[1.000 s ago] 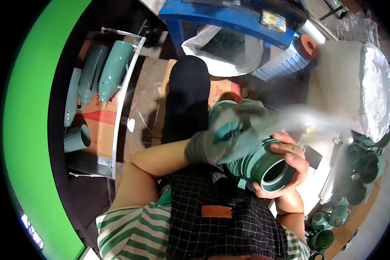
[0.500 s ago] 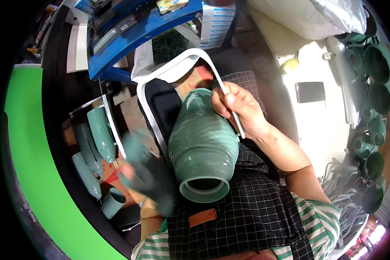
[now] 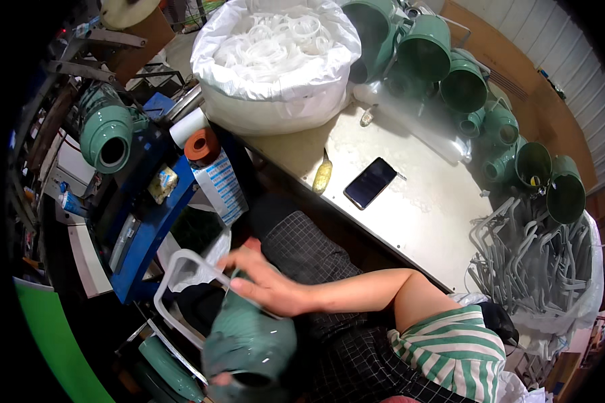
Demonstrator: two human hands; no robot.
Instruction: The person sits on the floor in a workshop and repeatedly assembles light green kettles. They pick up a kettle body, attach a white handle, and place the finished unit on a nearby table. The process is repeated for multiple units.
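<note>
In my lap a glossy green thermos-flask body (image 3: pixel 265 339) lies tilted, its round open neck toward me. A pale grey bent handle (image 3: pixel 159 295) reaches out to the left over the body's far end. My right hand (image 3: pixel 267 285) is closed on one arm of this handle, its palm over the far part of the body. Of my left hand (image 3: pixel 219 380) only blurred fingertips show, beside the neck; the remainder is hidden. Long green curved parts (image 3: pixel 168 366) lie in a holder at the lower left.
On the white table (image 3: pixel 430 235) are a phone (image 3: pixel 371 183), a yellow-handled tool (image 3: pixel 323 174) and a sack of clear rings (image 3: pixel 275 101). Green flask bodies (image 3: pixel 425 50) line its far side. A bag of grey handles (image 3: pixel 534 262) stands at right; a blue stand (image 3: pixel 156 232) at left.
The view has swung to the right. The body and handle now sit at the lower left of the picture. My left hand, earlier out left with a blurred green piece, is now near the neck.
</note>
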